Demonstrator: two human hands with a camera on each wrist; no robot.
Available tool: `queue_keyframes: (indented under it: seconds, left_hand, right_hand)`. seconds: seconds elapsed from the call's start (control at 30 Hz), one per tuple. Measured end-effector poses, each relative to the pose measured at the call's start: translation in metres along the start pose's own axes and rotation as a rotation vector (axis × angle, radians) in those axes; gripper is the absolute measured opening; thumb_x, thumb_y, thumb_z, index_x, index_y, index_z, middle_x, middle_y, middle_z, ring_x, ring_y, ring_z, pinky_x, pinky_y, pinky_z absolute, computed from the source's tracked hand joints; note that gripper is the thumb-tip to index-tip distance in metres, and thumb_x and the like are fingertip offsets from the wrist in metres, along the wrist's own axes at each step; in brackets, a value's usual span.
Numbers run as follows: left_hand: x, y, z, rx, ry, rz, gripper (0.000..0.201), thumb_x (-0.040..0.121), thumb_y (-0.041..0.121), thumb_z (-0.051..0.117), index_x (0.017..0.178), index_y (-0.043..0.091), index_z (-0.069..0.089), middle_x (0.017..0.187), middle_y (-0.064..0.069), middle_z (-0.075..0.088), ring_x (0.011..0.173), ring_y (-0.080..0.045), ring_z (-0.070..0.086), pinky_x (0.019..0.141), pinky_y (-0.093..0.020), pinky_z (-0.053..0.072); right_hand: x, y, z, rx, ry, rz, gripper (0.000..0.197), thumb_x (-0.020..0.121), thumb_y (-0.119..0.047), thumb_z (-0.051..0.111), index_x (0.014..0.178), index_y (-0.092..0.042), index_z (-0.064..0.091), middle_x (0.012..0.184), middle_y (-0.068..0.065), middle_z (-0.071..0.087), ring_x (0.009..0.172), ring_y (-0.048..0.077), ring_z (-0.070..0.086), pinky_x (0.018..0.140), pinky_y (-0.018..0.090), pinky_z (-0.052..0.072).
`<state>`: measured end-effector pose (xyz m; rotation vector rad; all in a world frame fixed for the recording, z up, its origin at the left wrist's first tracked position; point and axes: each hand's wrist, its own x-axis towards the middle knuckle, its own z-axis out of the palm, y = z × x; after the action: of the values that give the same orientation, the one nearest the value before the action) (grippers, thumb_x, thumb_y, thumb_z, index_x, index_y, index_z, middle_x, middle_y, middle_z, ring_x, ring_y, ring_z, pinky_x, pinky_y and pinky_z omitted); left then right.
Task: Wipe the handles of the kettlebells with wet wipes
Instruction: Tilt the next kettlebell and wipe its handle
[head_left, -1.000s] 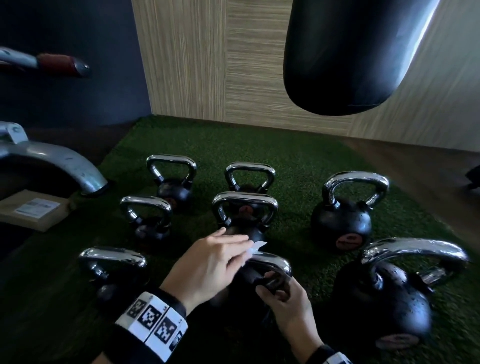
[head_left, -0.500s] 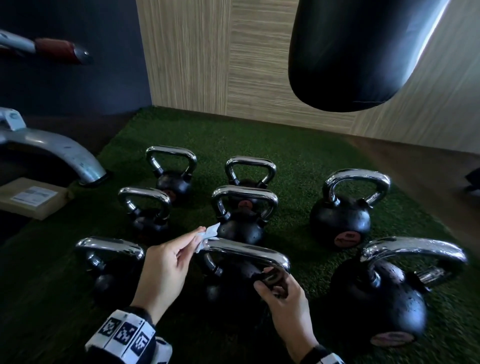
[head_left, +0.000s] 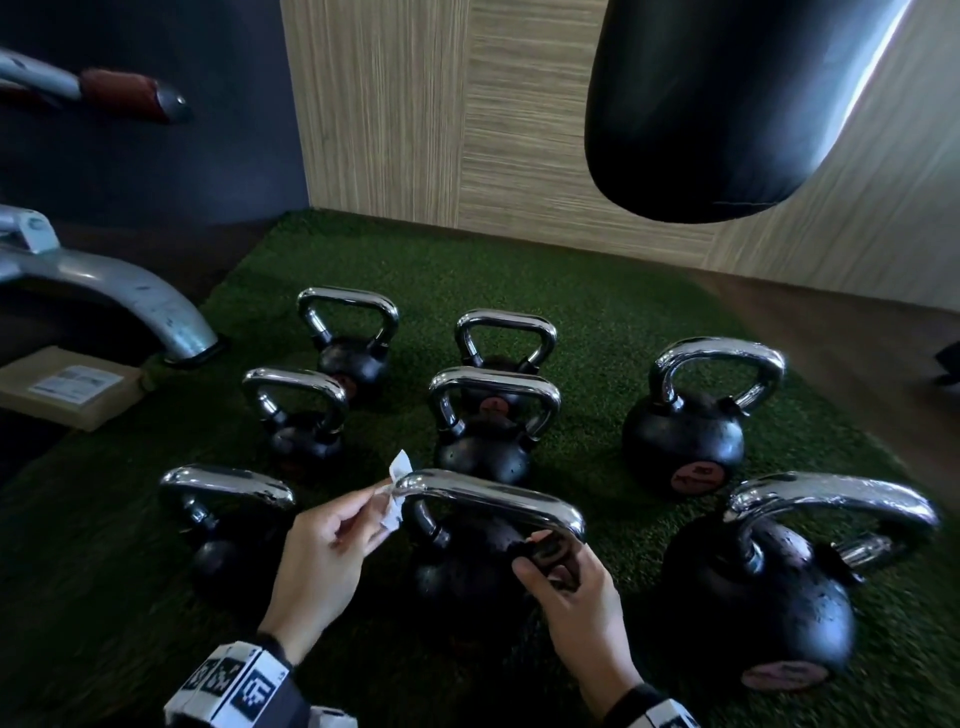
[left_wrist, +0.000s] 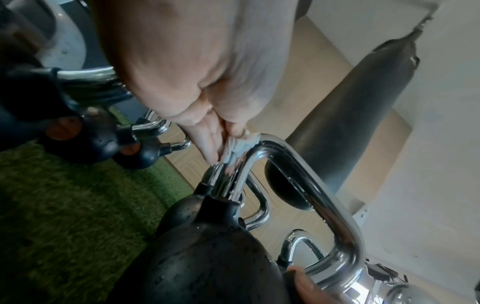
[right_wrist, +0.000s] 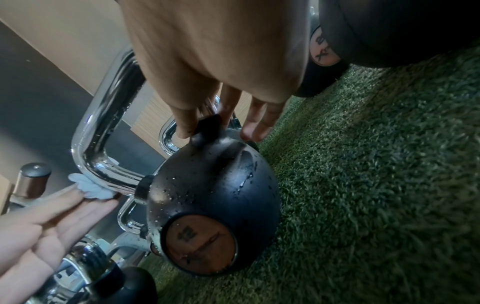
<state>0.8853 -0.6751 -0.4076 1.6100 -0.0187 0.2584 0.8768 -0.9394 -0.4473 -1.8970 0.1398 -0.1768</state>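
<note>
Kettlebell (head_left: 467, 571) in work sits front-centre on the green turf (head_left: 597, 291), at 6 o'clock of the group. Your left hand (head_left: 322, 561) pinches a small wet wipe (head_left: 396, 499) against the handle (head_left: 493, 499) at its 9 o'clock bend; your right hand (head_left: 576, 587) grips the handle's 3 o'clock leg near the black base, steadying it. Step: wiping this handle, approx mid-task judging by 8 bells. Next move prob needs the wipe run down the left leg w/ firm pressure. Handle is chrome, shiny; body black w/ water droplets.
</note>
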Motion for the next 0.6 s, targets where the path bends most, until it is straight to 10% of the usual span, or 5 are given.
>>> queue_keyframes:
  seconds: [0.27,0.43,0.6]
  left_hand:
    - [-0.005,-0.015,-0.004,0.11,-0.179,-0.133,0.01,0.089,0.023,0.077,0.096,0.024,0.083,0.106,0.005,0.08,0.109,-0.005,0.071,0.097,-0.018,0.053]
    - [-0.007,-0.008,0.004,0.319,-0.019,0.007,0.006,0.085,0.04,0.079,0.082,0.034,0.081,0.073,0.01,0.078,0.053,0.003,0.06,0.05,-0.02,0.047]
    - [0.003,-0.015,0.007,0.418,0.013,0.054,0.016,0.083,0.054,0.074,0.084,0.039,0.081,0.067,0.0,0.076,0.048,-0.002,0.05,0.044,-0.032,0.043]
  right_hand:
    - [0.005,-0.002,-0.004,-0.058,-0.045,0.018,0.027,0.075,-0.035,0.09,0.097,-0.037,0.074,0.088,-0.015,0.077,0.082,0.001,0.072,0.085,0.036,0.059]
    - [0.009,-0.008,-0.012,-0.083,-0.126,0.019,0.034,0.071,-0.038,0.092,0.101,-0.045,0.076,0.092,-0.016,0.079,0.089,0.001,0.074,0.089,0.034,0.058]
    - [0.004,-0.009,-0.017,-0.186,-0.151,0.025,0.036,0.07,-0.024,0.09,0.099,-0.039,0.076,0.088,-0.018,0.078,0.084,-0.004,0.071,0.079,0.022,0.056]
